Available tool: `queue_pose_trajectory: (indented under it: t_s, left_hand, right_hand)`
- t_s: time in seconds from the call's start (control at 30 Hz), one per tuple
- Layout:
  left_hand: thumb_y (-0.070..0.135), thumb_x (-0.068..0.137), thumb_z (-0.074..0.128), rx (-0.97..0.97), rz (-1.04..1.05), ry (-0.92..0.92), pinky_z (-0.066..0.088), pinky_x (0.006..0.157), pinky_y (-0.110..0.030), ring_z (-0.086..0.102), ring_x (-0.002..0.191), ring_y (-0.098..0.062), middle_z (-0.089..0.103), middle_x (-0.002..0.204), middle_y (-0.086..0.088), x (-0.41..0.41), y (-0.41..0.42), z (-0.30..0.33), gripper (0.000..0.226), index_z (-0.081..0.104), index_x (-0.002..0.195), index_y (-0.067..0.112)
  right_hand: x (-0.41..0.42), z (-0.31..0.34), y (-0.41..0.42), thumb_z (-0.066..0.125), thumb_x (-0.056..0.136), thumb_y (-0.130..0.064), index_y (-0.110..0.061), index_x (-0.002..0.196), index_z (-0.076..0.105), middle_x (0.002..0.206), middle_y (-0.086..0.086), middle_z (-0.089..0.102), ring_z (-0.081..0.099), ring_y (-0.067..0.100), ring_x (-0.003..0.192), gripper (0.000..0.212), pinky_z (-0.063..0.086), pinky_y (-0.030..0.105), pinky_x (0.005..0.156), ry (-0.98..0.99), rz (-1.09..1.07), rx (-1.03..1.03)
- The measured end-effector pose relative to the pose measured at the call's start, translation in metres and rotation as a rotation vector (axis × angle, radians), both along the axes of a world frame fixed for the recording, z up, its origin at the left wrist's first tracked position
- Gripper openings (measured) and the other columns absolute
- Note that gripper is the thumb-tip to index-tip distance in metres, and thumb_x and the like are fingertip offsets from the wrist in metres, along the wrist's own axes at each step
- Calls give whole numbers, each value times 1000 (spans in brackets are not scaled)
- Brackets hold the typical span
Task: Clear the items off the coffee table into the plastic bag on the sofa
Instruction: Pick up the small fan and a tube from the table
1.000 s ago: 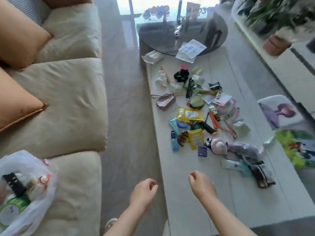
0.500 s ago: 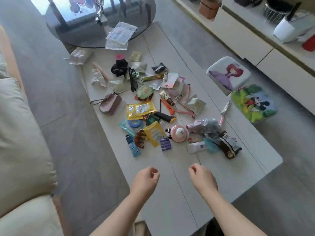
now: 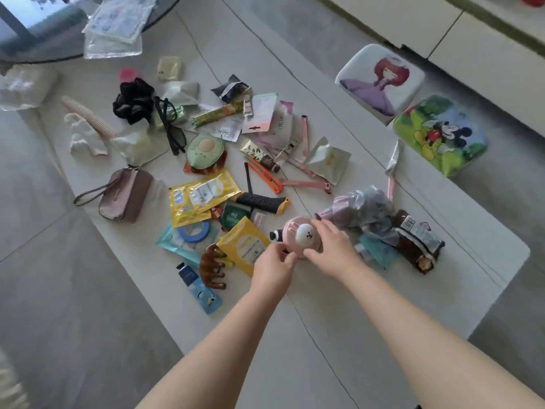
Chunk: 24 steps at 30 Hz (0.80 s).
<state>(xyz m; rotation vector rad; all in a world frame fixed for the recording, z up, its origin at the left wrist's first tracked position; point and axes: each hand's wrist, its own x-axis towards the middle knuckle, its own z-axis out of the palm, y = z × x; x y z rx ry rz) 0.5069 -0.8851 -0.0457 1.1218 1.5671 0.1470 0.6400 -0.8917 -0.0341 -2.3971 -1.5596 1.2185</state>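
purse [image 3: 125, 196] left of clutter on coffee table [image 3: 339, 314]

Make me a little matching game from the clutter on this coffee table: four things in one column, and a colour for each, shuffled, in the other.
Things:
1. scrunchie
2. roll of tape
3. wristlet pouch
4. claw hair clip

Colours:
A. blue
B. glossy brown
C. black
D. dusty pink

Pairs: 1-C, 2-A, 3-D, 4-B
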Motion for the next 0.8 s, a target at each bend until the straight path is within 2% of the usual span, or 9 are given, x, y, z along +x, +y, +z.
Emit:
queue_pose_trajectory:
  t_s: [0.1, 0.2, 0.3, 0.37, 0.43, 0.53, 0.67, 0.73, 0.8]
  left_hand:
    - [23, 90, 56, -7, 47, 2, 54, 89, -43, 62, 102, -22, 61, 99, 2, 3, 3, -10, 34, 52, 123, 17]
    - [26, 83, 63, -51, 104, -65, 53, 89, -47, 63, 98, -24, 66, 100, -3, 6, 2, -12, 33, 54, 114, 17]
    - [27, 79, 67, -103, 190, -112, 54, 89, -48, 64, 94, -25, 65, 99, -5, 7, 2, -11, 34, 56, 109, 15]
    - [25, 84, 67, -135, 246, -158, 55, 88, -46, 63, 88, -25, 64, 93, -4, 4, 2, -5, 19, 58, 97, 16]
    - [21, 88, 64, -174, 290, -214, 56, 80, -39, 61, 84, -23, 62, 89, -5, -2, 0, 1, 9, 57, 87, 17]
    - [19, 91, 60, -208, 304, -221, 55, 74, -29, 62, 90, -23, 63, 99, -9, -24, -10, 11, 13, 59, 101, 11]
    - [21, 91, 59, -223, 373, -193, 54, 82, -35, 62, 102, -27, 65, 106, -10, -64, -21, 14, 10, 60, 101, 17]
    - [20, 92, 59, -225, 422, -198, 54, 82, -34, 61, 105, -28, 65, 109, -11, -80, -23, 13, 13, 61, 103, 16]
    - [20, 92, 59, -228, 452, -202, 53, 82, -34, 61, 107, -29, 64, 112, -12, -91, -24, 11, 18, 60, 108, 14]
  right_hand:
    - [-1, -11, 12, 53, 86, -12, -23, 150, 12, 158, -1, 13, 10, 28, 144, 77, 15, 38, 116, 69, 36, -57]
    - [-7, -16, 11, 50, 85, -6, -24, 151, 8, 159, 0, 9, 4, 25, 145, 81, 10, 38, 118, 139, -17, -72]
    - [-9, -16, 3, 51, 85, -7, -27, 149, 16, 153, 6, 17, 20, 27, 141, 76, 21, 39, 116, 196, -130, -98]
    - [-10, -18, -7, 50, 82, -6, -27, 145, 28, 144, 11, 31, 38, 27, 130, 70, 33, 37, 111, 248, -198, -111]
    - [-12, -18, -18, 48, 81, -2, -22, 138, 41, 133, 11, 45, 50, 23, 117, 61, 41, 35, 104, 316, -299, -104]
    - [-15, -14, -27, 46, 84, 0, -14, 128, 52, 119, 5, 57, 53, 16, 102, 46, 44, 29, 94, 270, -343, -76]
    - [-26, -13, -20, 50, 88, -7, -13, 121, 58, 113, 3, 58, 55, 18, 102, 34, 42, 23, 88, 192, -353, -31]
    - [-36, -17, -13, 57, 88, -13, -10, 115, 60, 107, 6, 63, 59, 21, 99, 28, 49, 34, 92, 281, -517, -51]
    - [-51, -21, -5, 61, 87, -16, -7, 109, 57, 95, 10, 65, 64, 23, 87, 25, 57, 42, 82, 407, -758, -98]
